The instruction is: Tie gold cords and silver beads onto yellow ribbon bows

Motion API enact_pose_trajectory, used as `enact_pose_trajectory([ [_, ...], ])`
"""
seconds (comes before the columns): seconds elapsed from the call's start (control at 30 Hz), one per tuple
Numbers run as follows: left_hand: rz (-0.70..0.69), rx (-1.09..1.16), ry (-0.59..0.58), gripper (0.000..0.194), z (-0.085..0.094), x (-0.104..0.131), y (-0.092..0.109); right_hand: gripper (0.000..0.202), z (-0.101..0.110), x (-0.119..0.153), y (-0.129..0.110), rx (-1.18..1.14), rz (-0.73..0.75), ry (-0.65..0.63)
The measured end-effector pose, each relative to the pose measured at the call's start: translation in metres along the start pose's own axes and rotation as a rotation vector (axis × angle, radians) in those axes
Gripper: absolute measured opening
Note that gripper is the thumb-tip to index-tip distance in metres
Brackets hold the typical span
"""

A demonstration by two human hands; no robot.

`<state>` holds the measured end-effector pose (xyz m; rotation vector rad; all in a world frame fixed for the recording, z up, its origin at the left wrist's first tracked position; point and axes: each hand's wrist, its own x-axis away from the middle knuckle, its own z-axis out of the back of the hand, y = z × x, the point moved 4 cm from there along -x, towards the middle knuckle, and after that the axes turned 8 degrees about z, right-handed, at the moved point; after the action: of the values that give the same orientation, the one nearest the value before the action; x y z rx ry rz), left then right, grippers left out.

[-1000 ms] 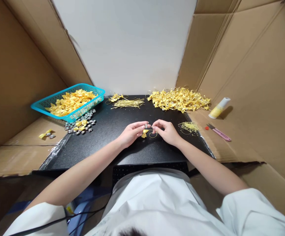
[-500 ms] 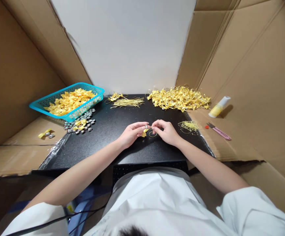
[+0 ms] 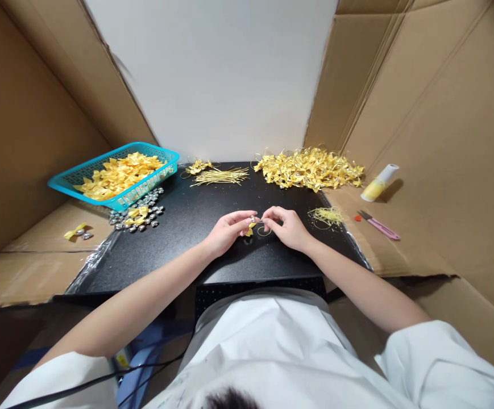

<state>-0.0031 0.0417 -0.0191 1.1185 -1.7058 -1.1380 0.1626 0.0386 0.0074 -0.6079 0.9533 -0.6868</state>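
Note:
Over the middle of the black table, my left hand pinches a yellow bow with a small silver bell at its top. Close beside it on the right, my right hand has its fingertips closed on a thin gold cord, which hangs in a loop below the fingers. The fingertips of both hands nearly touch. Exactly how the cord meets the bell is too small to make out.
A blue basket of yellow bows stands left, with silver bells beside it. Gold cords and a heap of finished-looking bows lie behind. Cord scraps, pink snips and a spool are right.
The whole view has shifted very slightly. Both hands keep nearly the same pose, holding the same bow and cord.

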Motion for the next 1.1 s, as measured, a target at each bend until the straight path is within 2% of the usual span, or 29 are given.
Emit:
enact_pose_trajectory([
  [0.47,0.038,0.012,-0.015,0.033,-0.002,0.000,-0.001,0.011,-0.001,0.000,0.002,0.014,0.002,-0.010],
  [0.7,0.019,-0.035,-0.071,0.028,-0.001,0.000,-0.003,0.013,-0.008,0.000,0.005,-0.195,-0.017,-0.068],
  [0.87,0.002,-0.061,-0.094,0.031,-0.003,0.001,-0.002,0.017,-0.011,0.001,0.010,-0.281,-0.043,-0.052],
  [0.97,-0.031,-0.072,-0.087,0.033,-0.004,0.002,-0.001,0.016,-0.011,0.001,0.012,-0.236,-0.044,-0.036],
  [1.1,-0.067,-0.075,-0.063,0.032,-0.003,0.001,-0.001,0.011,-0.007,-0.001,0.012,-0.117,0.032,0.046],
])
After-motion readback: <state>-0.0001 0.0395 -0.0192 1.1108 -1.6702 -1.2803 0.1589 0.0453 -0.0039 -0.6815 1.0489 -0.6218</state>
